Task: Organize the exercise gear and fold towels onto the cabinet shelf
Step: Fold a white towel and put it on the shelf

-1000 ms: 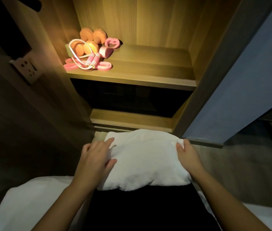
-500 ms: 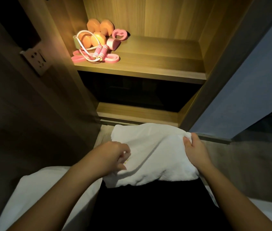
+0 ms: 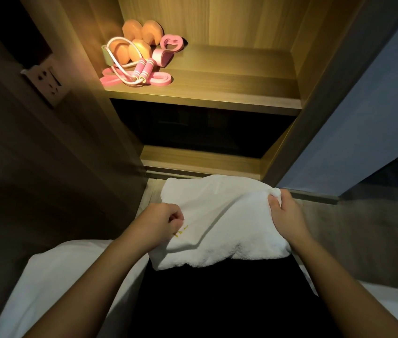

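Towel (image 3: 219,223), both hands pinching opposite edges, left (image 3: 161,222), right (image 3: 287,213), shelf (image 3: 229,76) half bare

The shelf (image 3: 229,79) bears orange dumbbells (image 3: 133,48), jump rope (image 3: 145,68), pink bands (image 3: 161,81).

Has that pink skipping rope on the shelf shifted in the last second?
No. The skipping rope still lies at the front left corner of the shelf.

Down front, the towel (image 3: 219,220) lies just before the cabinet's foot, left hand (image 3: 161,223) pinching its left edge, right hand (image 3: 288,215) gripping its far right corner. Up on the cabinet shelf (image 3: 217,93), the gear bunches at the left end: dumbbells (image 3: 141,32) behind, jump rope (image 3: 141,69) in front. A wall socket (image 3: 46,84) sits left of the cabinet.
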`<action>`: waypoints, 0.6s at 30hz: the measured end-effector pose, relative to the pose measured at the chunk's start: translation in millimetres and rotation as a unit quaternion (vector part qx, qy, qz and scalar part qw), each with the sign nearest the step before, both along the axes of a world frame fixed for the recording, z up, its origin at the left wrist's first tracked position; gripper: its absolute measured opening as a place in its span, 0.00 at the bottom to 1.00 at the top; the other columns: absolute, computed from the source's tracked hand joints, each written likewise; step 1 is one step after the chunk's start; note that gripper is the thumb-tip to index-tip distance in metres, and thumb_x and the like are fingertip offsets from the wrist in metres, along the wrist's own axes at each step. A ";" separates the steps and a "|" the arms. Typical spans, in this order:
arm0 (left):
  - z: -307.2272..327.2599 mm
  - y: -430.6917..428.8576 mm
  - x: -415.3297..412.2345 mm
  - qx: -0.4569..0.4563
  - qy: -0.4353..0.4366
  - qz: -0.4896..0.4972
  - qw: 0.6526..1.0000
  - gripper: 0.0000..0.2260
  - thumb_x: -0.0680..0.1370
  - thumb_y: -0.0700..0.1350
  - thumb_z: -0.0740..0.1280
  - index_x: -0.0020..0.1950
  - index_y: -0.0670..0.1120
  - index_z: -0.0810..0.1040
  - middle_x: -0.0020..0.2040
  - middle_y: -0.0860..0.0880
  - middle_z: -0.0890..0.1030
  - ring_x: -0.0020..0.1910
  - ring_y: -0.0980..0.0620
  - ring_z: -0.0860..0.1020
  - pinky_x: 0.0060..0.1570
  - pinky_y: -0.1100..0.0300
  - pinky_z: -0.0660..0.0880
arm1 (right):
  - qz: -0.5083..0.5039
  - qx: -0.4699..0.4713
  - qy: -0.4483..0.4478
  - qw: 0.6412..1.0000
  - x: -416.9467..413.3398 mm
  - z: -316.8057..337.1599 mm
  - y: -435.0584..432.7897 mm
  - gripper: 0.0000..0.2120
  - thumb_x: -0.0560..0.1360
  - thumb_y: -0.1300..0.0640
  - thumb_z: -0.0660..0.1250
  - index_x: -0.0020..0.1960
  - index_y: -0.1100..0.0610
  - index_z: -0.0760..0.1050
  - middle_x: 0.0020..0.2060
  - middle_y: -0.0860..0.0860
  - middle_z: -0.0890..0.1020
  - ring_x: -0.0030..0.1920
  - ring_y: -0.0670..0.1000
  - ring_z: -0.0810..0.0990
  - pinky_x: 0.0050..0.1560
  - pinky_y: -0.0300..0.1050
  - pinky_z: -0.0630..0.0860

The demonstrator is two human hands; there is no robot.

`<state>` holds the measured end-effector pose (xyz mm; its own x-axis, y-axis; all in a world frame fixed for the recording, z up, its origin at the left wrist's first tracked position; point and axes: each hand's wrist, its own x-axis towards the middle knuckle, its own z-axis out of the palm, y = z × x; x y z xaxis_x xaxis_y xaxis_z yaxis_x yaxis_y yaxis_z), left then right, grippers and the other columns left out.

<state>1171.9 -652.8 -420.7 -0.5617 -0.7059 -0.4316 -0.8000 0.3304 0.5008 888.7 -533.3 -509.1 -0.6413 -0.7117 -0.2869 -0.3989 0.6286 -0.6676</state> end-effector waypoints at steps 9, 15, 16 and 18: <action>20.7 -1.7 -8.2 -0.268 -0.124 -0.279 0.914 0.09 0.83 0.52 0.55 0.54 0.50 0.71 0.48 0.49 0.79 0.42 0.51 0.72 0.50 0.55 0.67 | -0.024 -0.158 -0.084 0.984 -6.3 22.8 7.7 0.07 0.83 0.47 0.56 0.57 0.46 0.70 0.49 0.42 0.78 0.48 0.43 0.76 0.40 0.39 0.70; 73.4 -31.9 0.1 -0.345 -0.095 -0.239 0.903 0.08 0.81 0.50 0.60 0.58 0.51 0.65 0.45 0.51 0.79 0.41 0.51 0.78 0.37 0.57 0.73 | -0.033 -0.296 -0.101 0.949 -22.1 83.5 -12.0 0.11 0.83 0.48 0.57 0.46 0.35 0.73 0.42 0.33 0.79 0.44 0.35 0.78 0.41 0.37 0.75; 87.7 -43.2 -0.3 -0.381 -0.093 -0.236 0.889 0.08 0.81 0.51 0.59 0.58 0.51 0.65 0.44 0.51 0.78 0.40 0.51 0.77 0.36 0.58 0.73 | -0.028 -0.325 -0.092 0.941 -26.4 98.0 -19.8 0.11 0.83 0.51 0.58 0.47 0.37 0.73 0.41 0.34 0.79 0.42 0.35 0.78 0.41 0.35 0.75; 120.9 -66.5 -3.5 -0.431 -0.102 -0.225 0.868 0.08 0.82 0.52 0.57 0.59 0.51 0.65 0.43 0.53 0.77 0.39 0.53 0.76 0.35 0.60 0.72 | -0.021 -0.384 -0.089 0.919 -34.6 127.4 -39.5 0.09 0.83 0.55 0.59 0.48 0.44 0.74 0.41 0.39 0.80 0.42 0.36 0.77 0.42 0.33 0.75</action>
